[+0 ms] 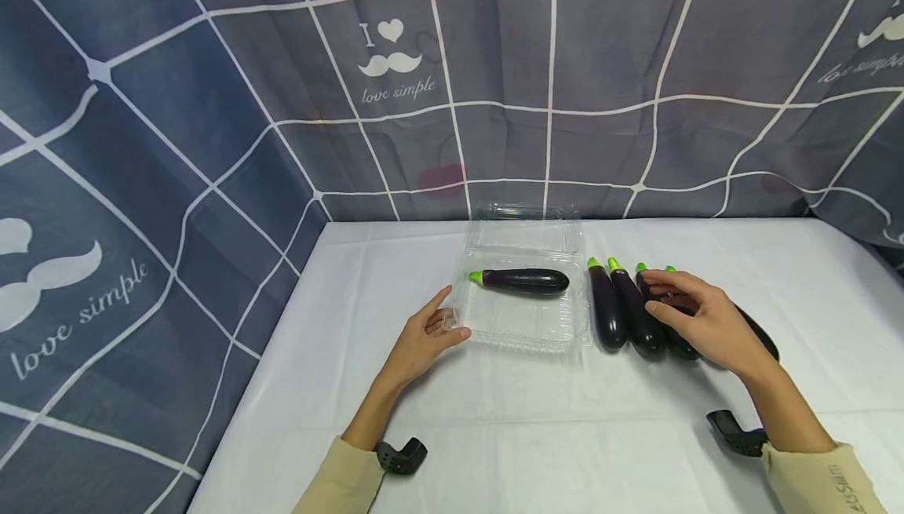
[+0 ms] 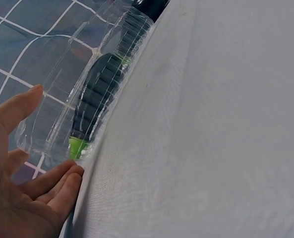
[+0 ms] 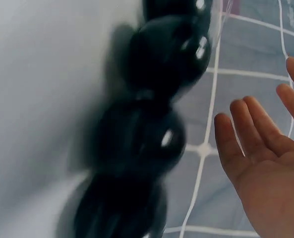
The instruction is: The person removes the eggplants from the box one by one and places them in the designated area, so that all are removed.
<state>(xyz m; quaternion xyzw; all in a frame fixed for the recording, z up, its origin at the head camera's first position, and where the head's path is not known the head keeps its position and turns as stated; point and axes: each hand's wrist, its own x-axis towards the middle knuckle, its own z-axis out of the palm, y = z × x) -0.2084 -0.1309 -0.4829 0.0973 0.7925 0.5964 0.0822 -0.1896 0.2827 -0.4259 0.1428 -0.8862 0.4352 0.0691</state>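
Note:
A clear plastic clamshell box [image 1: 523,326] lies with its lid raised at the back. Across its tray rests one dark eggplant [image 1: 526,281], green stem to the left, also seen through the plastic in the left wrist view [image 2: 98,94]. My left hand [image 1: 421,344] is at the box's left edge, its fingertips right at the rim and the thumb spread from them. Right of the box, several eggplants [image 1: 607,314] lie side by side, stems pointing away. Over the right-hand ones hovers my right hand [image 1: 706,318], fingers extended, partly hiding them; its palm holds nothing in the right wrist view.
A white cloth [image 1: 494,435] covers the table. Grey checked curtains [image 1: 508,59] hang close behind it and along the left side. Each wrist wears a black mount, one by the left sleeve [image 1: 346,471] and one by the right sleeve [image 1: 819,475].

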